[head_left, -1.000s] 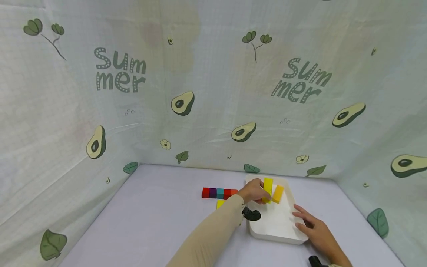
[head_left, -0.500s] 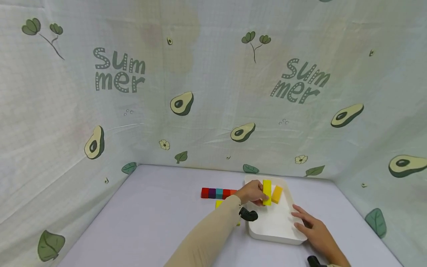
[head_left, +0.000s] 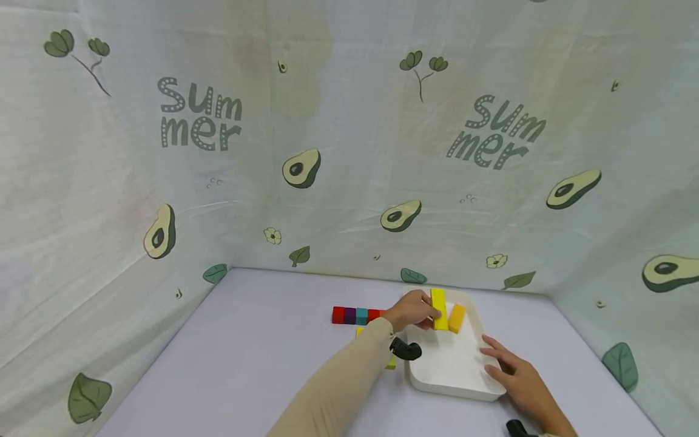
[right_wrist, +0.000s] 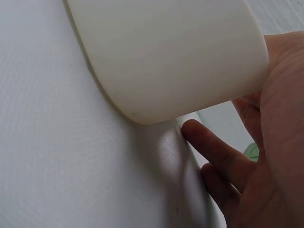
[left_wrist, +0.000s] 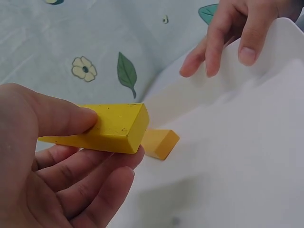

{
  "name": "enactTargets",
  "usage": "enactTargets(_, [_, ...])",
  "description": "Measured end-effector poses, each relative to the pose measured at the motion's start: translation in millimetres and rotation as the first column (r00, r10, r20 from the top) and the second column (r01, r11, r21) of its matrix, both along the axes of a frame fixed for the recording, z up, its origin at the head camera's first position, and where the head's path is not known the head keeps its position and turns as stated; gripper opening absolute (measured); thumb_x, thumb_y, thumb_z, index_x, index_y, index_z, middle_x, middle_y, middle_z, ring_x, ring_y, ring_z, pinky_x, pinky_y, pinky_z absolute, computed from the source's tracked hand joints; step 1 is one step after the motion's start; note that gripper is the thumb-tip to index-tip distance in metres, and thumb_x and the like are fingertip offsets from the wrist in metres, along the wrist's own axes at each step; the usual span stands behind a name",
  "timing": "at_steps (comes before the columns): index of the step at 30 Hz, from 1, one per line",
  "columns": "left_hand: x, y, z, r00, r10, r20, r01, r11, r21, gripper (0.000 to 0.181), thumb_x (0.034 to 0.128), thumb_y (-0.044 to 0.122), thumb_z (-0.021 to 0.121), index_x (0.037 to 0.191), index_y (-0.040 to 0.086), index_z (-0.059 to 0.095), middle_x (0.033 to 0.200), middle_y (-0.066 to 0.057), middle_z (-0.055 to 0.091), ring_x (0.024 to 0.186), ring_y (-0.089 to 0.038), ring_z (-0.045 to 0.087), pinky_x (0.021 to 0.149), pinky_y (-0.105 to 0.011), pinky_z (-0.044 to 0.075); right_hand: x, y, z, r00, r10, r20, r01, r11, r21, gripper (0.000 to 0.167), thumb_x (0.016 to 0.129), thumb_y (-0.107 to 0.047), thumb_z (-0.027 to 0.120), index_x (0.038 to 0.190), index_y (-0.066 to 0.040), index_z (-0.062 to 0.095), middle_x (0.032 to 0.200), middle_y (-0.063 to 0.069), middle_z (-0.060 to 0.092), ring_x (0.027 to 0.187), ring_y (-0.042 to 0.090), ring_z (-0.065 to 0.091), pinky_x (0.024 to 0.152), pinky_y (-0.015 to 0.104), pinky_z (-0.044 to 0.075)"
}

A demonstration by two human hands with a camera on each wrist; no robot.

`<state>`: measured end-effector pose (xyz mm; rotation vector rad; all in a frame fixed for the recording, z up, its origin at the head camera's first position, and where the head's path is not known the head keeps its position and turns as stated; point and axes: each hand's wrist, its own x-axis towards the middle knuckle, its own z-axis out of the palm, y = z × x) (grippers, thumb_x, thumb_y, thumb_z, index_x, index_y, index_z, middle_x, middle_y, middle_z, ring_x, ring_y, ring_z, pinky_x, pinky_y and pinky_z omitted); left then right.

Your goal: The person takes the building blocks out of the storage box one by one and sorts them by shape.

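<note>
My left hand pinches a yellow block over the far left part of a white tray. In the left wrist view the thumb lies on top of this yellow block, with the fingers beneath it. An orange-yellow block lies in the tray just right of the held one. My right hand rests at the tray's right rim. Its thumb and some fingers reach over the rim, their tips spread, while other fingers stay outside the wall in the right wrist view.
Left of the tray lies a row of coloured cubes, red, purple and teal among them, its right end hidden by my left hand. Yellow-green pieces show partly behind my left forearm. A printed cloth hangs behind and beside the table.
The yellow block rises slightly and leans a little in my left hand, and the thumb covers less of its face. My right hand stays at the tray rim.
</note>
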<state>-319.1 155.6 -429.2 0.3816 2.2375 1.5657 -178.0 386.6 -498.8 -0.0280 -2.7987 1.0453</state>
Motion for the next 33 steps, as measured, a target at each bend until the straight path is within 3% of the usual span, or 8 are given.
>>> enactTargets(5, [-0.7,1.1,1.3,1.000,-0.004,0.002,0.004,1.000,0.004,0.026,0.0885,0.010,0.077,0.109,0.008,0.060,0.085,-0.005,0.064,0.068,-0.021,0.067,0.075,-0.038,0.059,-1.4,1,-0.6,1.000,-0.002,-0.021,0.002,1.000,-0.002,0.048,0.094,-0.037,0.070,0.131,-0.007,0.065,0.154,0.011,0.042,0.141,0.047,0.032,0.108,0.066,0.027])
enactTargets(10, [0.3,-3.6,-1.6,0.999,-0.035,0.024,0.034,0.998,0.044,0.059,0.0884,0.008,0.076,0.142,0.017,0.052,0.085,-0.006,0.066,0.069,-0.023,0.068,0.077,-0.041,0.059,-1.9,0,-2.3,1.000,-0.002,-0.005,0.002,1.000,-0.009,0.049,0.094,-0.037,0.070,0.131,-0.005,0.065,0.155,0.012,0.041,0.142,0.048,0.029,0.108,0.068,0.026])
enactTargets(12, [0.2,-6.4,-4.2,0.999,-0.042,0.031,0.040,0.997,0.063,0.068,0.0887,0.008,0.076,0.149,0.023,0.047,0.085,-0.007,0.067,0.069,-0.023,0.067,0.077,-0.042,0.059,-2.0,-1,-3.4,1.000,-0.004,0.005,0.004,1.000,-0.008,0.050,0.094,-0.038,0.070,0.131,-0.005,0.065,0.155,0.012,0.041,0.143,0.047,0.029,0.108,0.068,0.026])
enactTargets(17, [-2.3,-11.5,-6.5,0.998,-0.056,0.038,0.052,0.994,0.099,0.070,0.0897,0.009,0.074,0.151,0.028,0.045,0.086,-0.007,0.068,0.070,-0.024,0.068,0.075,-0.040,0.059,-1.1,-1,-2.8,1.000,-0.007,0.006,0.007,1.000,-0.003,0.050,0.094,-0.038,0.069,0.132,-0.005,0.064,0.155,0.012,0.041,0.142,0.047,0.030,0.108,0.067,0.027])
enactTargets(24, [-6.5,-19.0,1.3,0.998,-0.063,0.025,0.059,0.990,0.131,0.061,0.0915,0.015,0.073,0.146,0.030,0.051,0.090,-0.005,0.068,0.071,-0.025,0.068,0.072,-0.035,0.059,-2.9,3,4.4,0.999,0.010,-0.039,-0.010,1.000,-0.003,0.049,0.095,-0.039,0.069,0.131,-0.006,0.065,0.154,0.012,0.043,0.141,0.048,0.032,0.107,0.066,0.027])
enactTargets(33, [-6.0,-30.3,1.4,0.998,-0.058,0.016,0.055,0.989,0.136,0.055,0.0950,0.018,0.069,0.147,0.021,0.050,0.093,-0.003,0.067,0.072,-0.024,0.067,0.070,-0.033,0.059,0.4,3,-2.3,0.999,0.010,-0.032,-0.010,1.000,-0.013,0.050,0.095,-0.041,0.068,0.132,-0.007,0.065,0.154,0.012,0.042,0.145,0.034,0.028,0.108,0.066,0.027])
